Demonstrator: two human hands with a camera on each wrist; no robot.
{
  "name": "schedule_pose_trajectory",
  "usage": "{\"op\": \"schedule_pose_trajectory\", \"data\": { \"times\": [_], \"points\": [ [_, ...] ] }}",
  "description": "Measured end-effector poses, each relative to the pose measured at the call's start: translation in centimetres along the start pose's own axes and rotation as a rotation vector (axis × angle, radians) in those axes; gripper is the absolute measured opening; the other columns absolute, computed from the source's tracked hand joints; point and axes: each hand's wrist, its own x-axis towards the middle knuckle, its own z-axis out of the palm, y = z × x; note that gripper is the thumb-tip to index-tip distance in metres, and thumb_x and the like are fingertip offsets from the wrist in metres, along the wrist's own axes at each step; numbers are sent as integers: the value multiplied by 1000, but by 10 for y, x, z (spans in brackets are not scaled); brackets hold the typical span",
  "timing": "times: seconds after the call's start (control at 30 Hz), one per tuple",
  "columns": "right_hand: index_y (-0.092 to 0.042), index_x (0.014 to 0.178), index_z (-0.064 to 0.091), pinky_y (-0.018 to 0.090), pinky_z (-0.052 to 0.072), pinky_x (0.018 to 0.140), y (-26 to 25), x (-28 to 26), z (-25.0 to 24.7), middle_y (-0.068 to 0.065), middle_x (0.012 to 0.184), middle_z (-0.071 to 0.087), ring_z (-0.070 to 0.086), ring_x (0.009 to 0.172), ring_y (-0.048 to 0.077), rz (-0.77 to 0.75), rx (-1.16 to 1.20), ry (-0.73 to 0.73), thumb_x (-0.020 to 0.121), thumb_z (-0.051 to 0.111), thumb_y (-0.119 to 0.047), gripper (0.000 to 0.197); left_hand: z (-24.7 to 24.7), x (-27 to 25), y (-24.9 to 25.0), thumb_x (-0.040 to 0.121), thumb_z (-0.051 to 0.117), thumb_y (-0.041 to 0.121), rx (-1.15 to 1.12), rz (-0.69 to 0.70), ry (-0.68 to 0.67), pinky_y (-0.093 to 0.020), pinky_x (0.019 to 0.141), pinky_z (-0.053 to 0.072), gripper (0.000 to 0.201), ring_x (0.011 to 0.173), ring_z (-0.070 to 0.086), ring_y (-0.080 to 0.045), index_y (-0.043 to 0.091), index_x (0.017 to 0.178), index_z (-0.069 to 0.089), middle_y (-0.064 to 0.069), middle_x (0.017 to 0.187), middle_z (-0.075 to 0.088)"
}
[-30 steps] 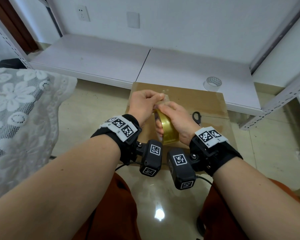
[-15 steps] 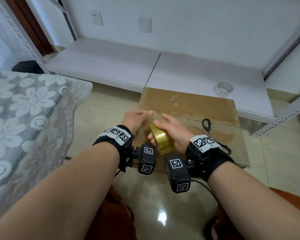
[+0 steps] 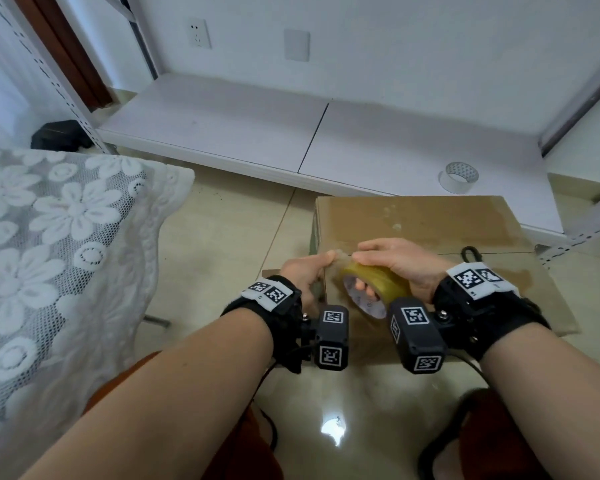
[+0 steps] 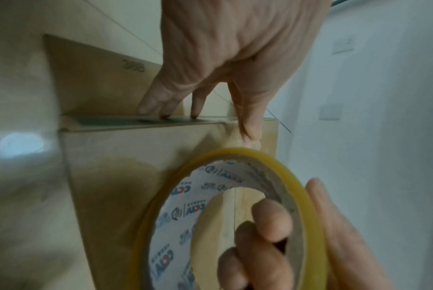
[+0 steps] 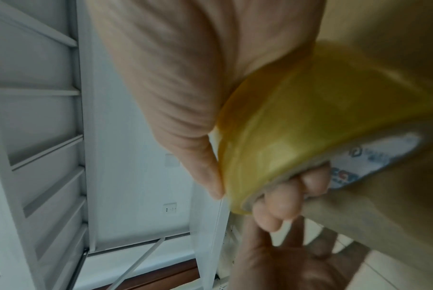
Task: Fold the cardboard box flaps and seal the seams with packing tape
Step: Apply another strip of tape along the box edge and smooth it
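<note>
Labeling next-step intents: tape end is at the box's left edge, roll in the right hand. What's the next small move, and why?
Probably pull the tape roll rightward along the center seam of the cardboard box. The left hand pins the tape end over the box's left edge, thumb on top, and the right hand grips the roll through its core, right beside it. The seam ahead looks untaped.

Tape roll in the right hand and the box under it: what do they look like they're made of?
Tape roll: glossy, translucent yellowish plastic film wound on a printed white core, probably paperboard. Box: matte brown cardboard with a flap seam and shiny patches, likely clear tape already stuck on.
</note>
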Motion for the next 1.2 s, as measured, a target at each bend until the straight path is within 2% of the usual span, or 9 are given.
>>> {"op": "schedule_pose_trajectory", "data": {
  "times": [0.17, 0.3, 0.37, 0.47, 0.57, 0.7, 0.83, 0.97, 1.2],
  "points": [
    [8, 101, 59, 30, 57, 56, 1, 0, -7, 17, 65, 68, 63, 51, 22, -42, 15, 11, 91, 60, -18, 28, 13, 14, 32, 83, 74, 21, 182, 206, 120, -26, 73, 48, 37, 82, 55, -17, -1, 111, 65, -10, 101, 63],
    [13, 106, 59, 45, 53, 78, -1, 11, -9, 23, 81, 70, 65, 65, 28, -53, 50, -32, 89, 63, -26, 42, 15, 30, 55, 84, 72, 21, 263, 240, 30, -20, 63, 44, 12, 66, 53, -11, 10, 88, 68, -8, 94, 63],
    [12, 107, 58, 42, 54, 75, -3, 19, -9, 23, 82, 70, 67, 63, 25, -78, 30, -68, 87, 64, -27, 44, 14, 40, 65, 84, 73, 21, 272, 239, -4, -18, 59, 42, 13, 60, 50, -9, 12, 77, 66, -6, 84, 63],
    [5, 96, 66, 37, 54, 76, -3, 30, -7, 20, 82, 71, 67, 69, 23, -133, -26, -95, 78, 68, -38, 47, 4, 52, 81, 85, 71, 20, 266, 201, -78, -12, 48, 41, 11, 52, 46, -4, 9, 82, 69, 0, 69, 59],
    [6, 90, 69, 33, 54, 74, -3, 48, -4, 21, 84, 71, 67, 72, 23, -189, -35, -9, 73, 73, -46, 55, -6, 71, 93, 85, 71, 18, 248, 155, -133, -13, 52, 43, 9, 53, 48, -3, 9, 84, 70, 0, 70, 61],
    [0, 84, 70, 28, 53, 60, -7, 66, 9, 36, 91, 64, 62, 71, 31, -239, 98, -8, 75, 75, -37, 38, -13, 93, 107, 86, 70, 18, 148, 91, -170, -12, 51, 47, 11, 52, 51, -2, 8, 90, 71, 2, 69, 62],
    [-2, 80, 66, 27, 53, 53, -13, 79, 20, 21, 70, 64, 61, 53, 23, -286, 82, 95, 84, 65, -31, 29, -20, 110, 110, 84, 72, 18, 100, 54, -216, -13, 53, 48, 23, 54, 52, -2, 4, 102, 71, 2, 70, 64],
    [3, 84, 64, 33, 55, 62, -17, 86, 27, 17, 65, 65, 62, 54, 22, -325, 45, 56, 91, 61, -23, 28, -22, 123, 112, 77, 77, 15, 185, 193, -207, -18, 64, 47, 18, 63, 49, -7, 5, 91, 71, -3, 74, 63],
    [13, 84, 61, 43, 54, 69, -20, 95, 33, 17, 63, 65, 62, 58, 27, -385, 8, 81, 91, 60, -27, 41, -22, 130, 125, 75, 80, 17, 439, 380, -116, -18, 54, 41, 16, 55, 43, -7, 5, 84, 73, -4, 70, 61]
  ]
}}
